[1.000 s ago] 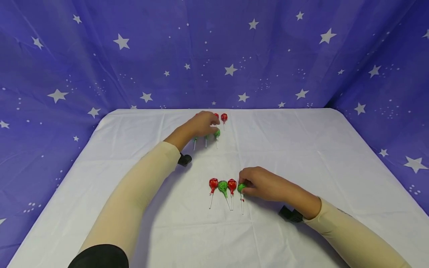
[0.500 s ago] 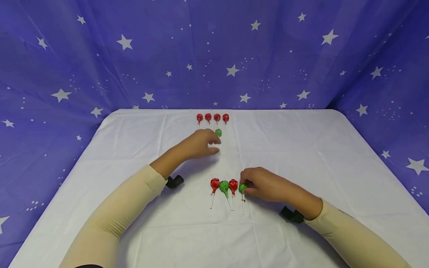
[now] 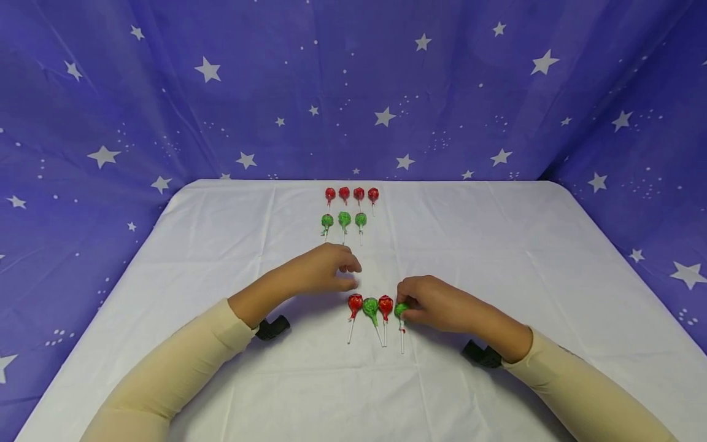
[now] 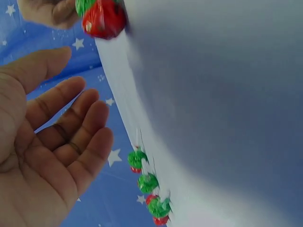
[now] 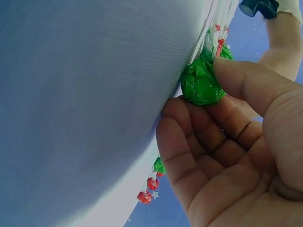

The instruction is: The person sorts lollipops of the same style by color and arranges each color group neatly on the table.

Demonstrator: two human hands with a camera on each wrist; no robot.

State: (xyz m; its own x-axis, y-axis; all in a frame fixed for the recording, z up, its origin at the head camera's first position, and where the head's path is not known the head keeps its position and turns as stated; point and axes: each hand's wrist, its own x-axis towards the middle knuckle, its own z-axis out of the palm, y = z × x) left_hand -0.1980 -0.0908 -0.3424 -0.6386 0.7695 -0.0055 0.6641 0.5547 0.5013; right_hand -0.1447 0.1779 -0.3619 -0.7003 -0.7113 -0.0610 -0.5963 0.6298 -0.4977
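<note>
My right hand (image 3: 442,304) pinches the wrapped head of a green lollipop (image 3: 401,310) that lies at the right end of the near row. In the right wrist view, thumb and fingers meet around that green head (image 5: 202,84). To its left lie a red lollipop (image 3: 385,304), a green lollipop (image 3: 370,306) and another red lollipop (image 3: 355,302), sticks toward me. Just beyond that leftmost red one is my left hand (image 3: 323,270), holding nothing, its fingers loosely bent and apart from the thumb. The left wrist view confirms the bare palm (image 4: 47,156).
Farther back on the white tablecloth (image 3: 469,245) lies a row of green lollipops (image 3: 345,219). Behind it, a row of several red lollipops (image 3: 345,193) lies near the far edge. A purple star-patterned curtain (image 3: 353,92) hangs around the table.
My left hand has drawn back toward me from the far rows, uncovering the green and red lollipops there. My right hand keeps its pinch on the green lollipop and has stayed put.
</note>
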